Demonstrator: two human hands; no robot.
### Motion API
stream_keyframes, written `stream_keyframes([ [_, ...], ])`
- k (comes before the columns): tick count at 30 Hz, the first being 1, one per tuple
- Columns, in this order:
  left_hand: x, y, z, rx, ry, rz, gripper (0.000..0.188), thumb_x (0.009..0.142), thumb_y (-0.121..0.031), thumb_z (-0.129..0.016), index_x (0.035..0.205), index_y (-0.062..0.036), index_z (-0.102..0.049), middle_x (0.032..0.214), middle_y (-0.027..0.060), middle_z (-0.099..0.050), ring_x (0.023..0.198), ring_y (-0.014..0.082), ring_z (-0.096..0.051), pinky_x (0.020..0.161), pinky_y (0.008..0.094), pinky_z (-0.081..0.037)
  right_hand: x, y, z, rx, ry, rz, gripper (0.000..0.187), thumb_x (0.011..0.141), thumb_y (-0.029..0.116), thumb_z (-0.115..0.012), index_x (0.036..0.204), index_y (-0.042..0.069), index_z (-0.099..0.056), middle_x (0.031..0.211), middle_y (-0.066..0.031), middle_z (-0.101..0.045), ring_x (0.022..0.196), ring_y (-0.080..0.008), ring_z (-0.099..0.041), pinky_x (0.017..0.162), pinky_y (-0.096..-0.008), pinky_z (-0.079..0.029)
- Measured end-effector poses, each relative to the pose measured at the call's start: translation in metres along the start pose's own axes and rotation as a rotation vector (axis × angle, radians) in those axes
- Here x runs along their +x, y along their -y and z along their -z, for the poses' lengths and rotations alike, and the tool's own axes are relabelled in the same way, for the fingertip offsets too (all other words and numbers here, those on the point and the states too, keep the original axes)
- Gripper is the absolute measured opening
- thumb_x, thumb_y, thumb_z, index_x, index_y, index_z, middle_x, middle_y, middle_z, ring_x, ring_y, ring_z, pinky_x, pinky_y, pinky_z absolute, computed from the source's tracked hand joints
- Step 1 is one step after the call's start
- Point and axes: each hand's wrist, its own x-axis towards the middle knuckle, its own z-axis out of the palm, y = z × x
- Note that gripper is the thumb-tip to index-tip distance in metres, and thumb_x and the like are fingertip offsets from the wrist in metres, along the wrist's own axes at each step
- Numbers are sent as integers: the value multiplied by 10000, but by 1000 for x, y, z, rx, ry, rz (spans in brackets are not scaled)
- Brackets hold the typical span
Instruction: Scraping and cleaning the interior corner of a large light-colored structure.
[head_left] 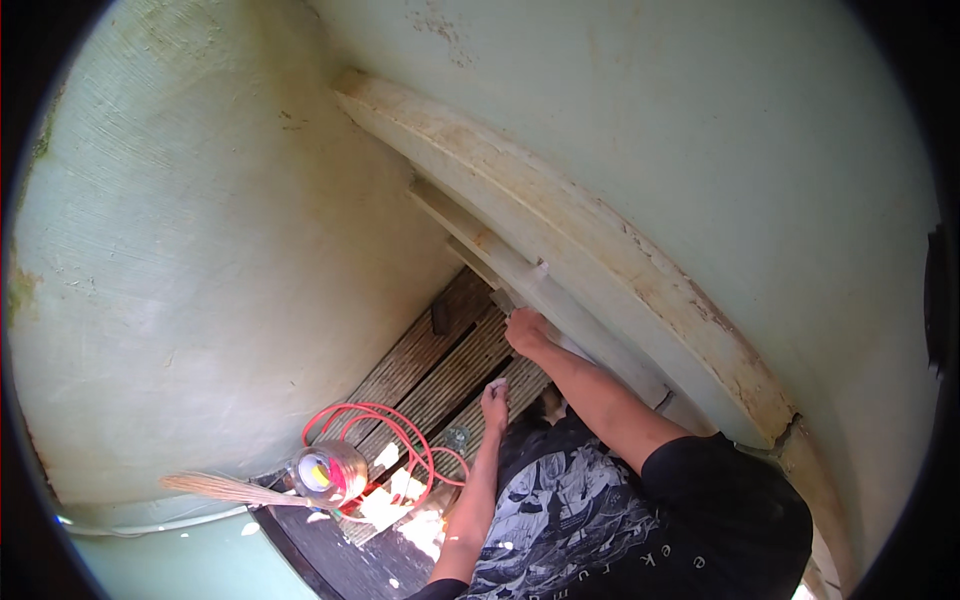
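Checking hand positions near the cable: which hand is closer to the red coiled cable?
Left. The left hand rests on the slatted floor just right of the red coiled cable; the right hand is higher, at the pale rail.

Both bare forearms stretched toward twelve o'clock; right hand [525, 330] closed in a loose fist, higher, at one o'clock of left hand [495, 403], whose fingers curl downward.

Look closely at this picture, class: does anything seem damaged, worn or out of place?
Yes. The cream ledge along the green wall is stained brown, with chipped paint. White scraps lie scattered on the slatted wooden floor beside a red hose. The right hand rests against the ledge's lower strip.
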Motion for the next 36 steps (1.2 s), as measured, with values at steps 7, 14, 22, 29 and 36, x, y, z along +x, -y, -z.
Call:
stream_keyframes([
  [7, 4, -5, 2, -9, -6, -34, 256, 855, -214, -519, 1063, -67, -547, 823, -5, -562, 621, 75, -495, 488, 205, -353, 4, 11, 14, -54, 125, 17, 389, 917, 351, -441, 822, 38, -652, 806, -127, -639, 766, -272, -628, 659, -403, -496],
  [14, -2, -9, -3, -21, -24, -7, 240, 860, -206, -527, 1046, -58, -557, 804, 7, -568, 593, 82, -478, 493, 216, -366, 14, 10, 27, 18, 221, -13, 364, 920, 352, -429, 920, 51, -632, 930, -128, -632, 873, -262, -609, 747, -401, -477],
  [22, 14, -10, -4, -76, 8, 19, 237, 866, -201, -529, 1034, -38, -572, 778, 22, -565, 602, 90, -489, 495, 222, -372, 12, 7, 22, -52, 156, 4, 361, 908, 354, -453, 878, 48, -644, 869, -121, -642, 845, -259, -617, 731, -397, -485],
  [29, 19, -15, -8, -51, 15, 22, 240, 875, -193, -507, 1068, -55, -542, 896, 26, -576, 595, 78, -478, 501, 204, -376, 9, -3, 6, -304, 50, 122, 375, 909, 335, -446, 836, 34, -656, 872, -140, -640, 846, -273, -613, 715, -414, -483],
  [36, 14, -23, -12, -75, -7, -22, 231, 875, -203, -518, 1028, -40, -578, 781, 19, -566, 588, 96, -486, 496, 226, -376, 32, -2, -3, -385, 81, 154, 399, 922, 353, -418, 868, 35, -652, 882, -138, -638, 844, -293, -587, 708, -442, -473],
])
